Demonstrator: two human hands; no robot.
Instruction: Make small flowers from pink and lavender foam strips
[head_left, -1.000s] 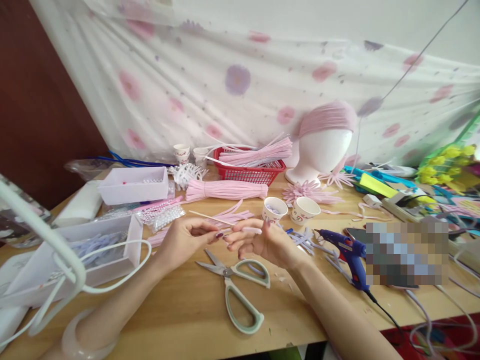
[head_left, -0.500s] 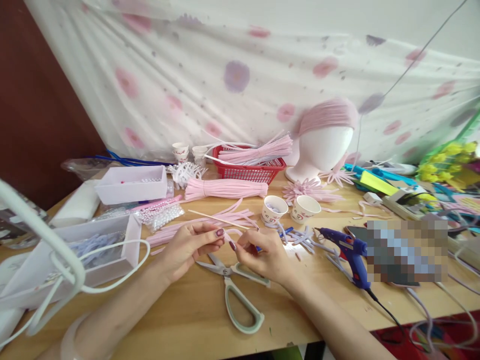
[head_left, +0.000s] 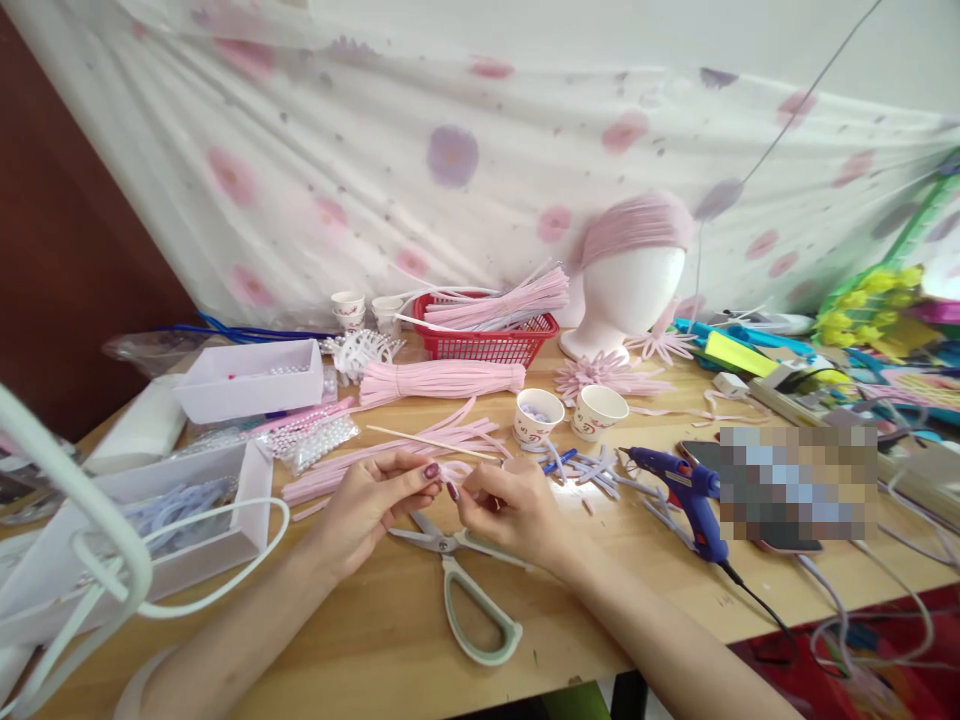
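Observation:
My left hand (head_left: 379,505) and my right hand (head_left: 517,505) meet over the middle of the table, fingertips almost touching. Each pinches a short pale pink fuzzy pipe cleaner (head_left: 454,467), which curves up between them; its ends are hidden by my fingers. Just below lie scissors (head_left: 448,543) with pale green handles, blades parted, partly covered by my right hand. Behind my hands are loose pink pipe cleaners (head_left: 397,458) and a thin wooden stick (head_left: 409,436). Beyond these lies a tied bundle of pink pipe cleaners (head_left: 442,382).
Two paper cups stand behind my right hand: one cup (head_left: 534,432) holds small lilac pieces, beside another cup (head_left: 600,418). A blue glue gun (head_left: 694,500) lies right, near a phone (head_left: 701,453). A red basket (head_left: 487,348), foam head (head_left: 630,290) and white box (head_left: 259,500) surround the workspace.
The whole view has shifted slightly, so things appear a little further left. My fingers remain on the pink pipe cleaner, with their tips slightly closer together.

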